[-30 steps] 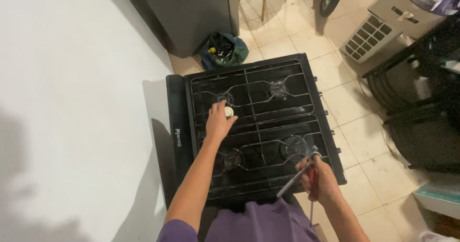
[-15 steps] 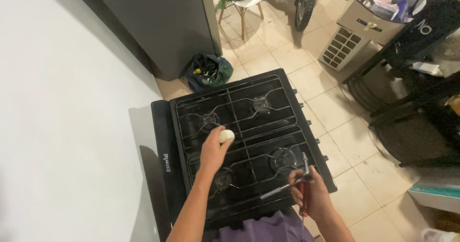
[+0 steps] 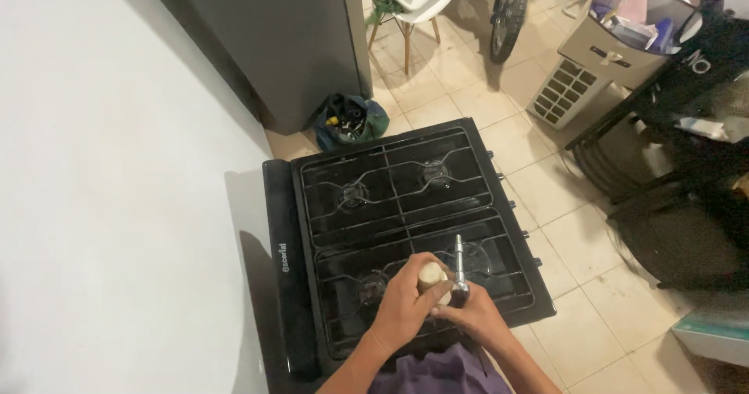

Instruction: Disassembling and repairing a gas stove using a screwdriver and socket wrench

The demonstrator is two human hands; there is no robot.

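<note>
Metal rod (image 3: pixel 459 263), stiff, slim and likely slick, upright at six o'clock over the black stove (image 3: pixel 406 230), pinched low in right hand (image 3: pixel 477 316); left hand (image 3: pixel 406 308) fingers wrapped around pale roll (image 3: pixel 431 275), light, probably soft.

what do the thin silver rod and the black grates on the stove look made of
Thin silver rod in the right hand: likely bare metal, bright and shiny along its length. Black stove grates: probably cast iron or coated steel, dark with dull highlights.
</note>
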